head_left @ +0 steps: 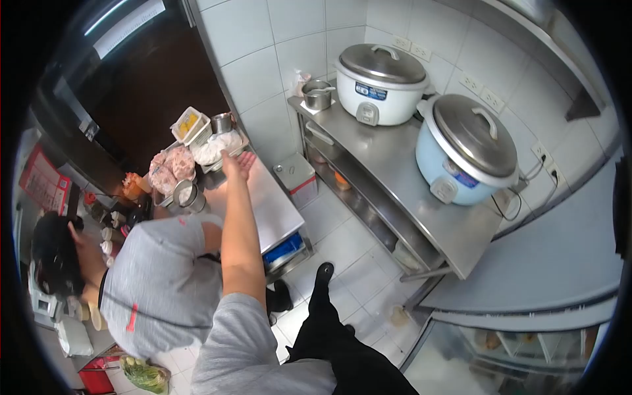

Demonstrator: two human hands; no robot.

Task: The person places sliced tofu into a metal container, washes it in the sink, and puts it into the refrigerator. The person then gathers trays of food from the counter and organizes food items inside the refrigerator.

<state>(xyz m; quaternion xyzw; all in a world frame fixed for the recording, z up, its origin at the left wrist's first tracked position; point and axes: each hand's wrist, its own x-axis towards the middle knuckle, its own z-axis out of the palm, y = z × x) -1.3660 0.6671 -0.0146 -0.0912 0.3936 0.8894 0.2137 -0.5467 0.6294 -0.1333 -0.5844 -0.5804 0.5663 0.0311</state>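
Palm up and empty, my left hand reaches out over the near side of a steel prep table, its fingers apart. Just beyond it lies a bag of white food. To the left of that are bags of pink raw meat and a steel pot with a handle. White plastic tubs and a steel cup stand behind. My right hand is out of the frame.
A co-worker in a grey shirt bends close beside my left arm. Two large rice cookers stand on a steel shelf table at right. A lidded tin sits on the floor between the tables.
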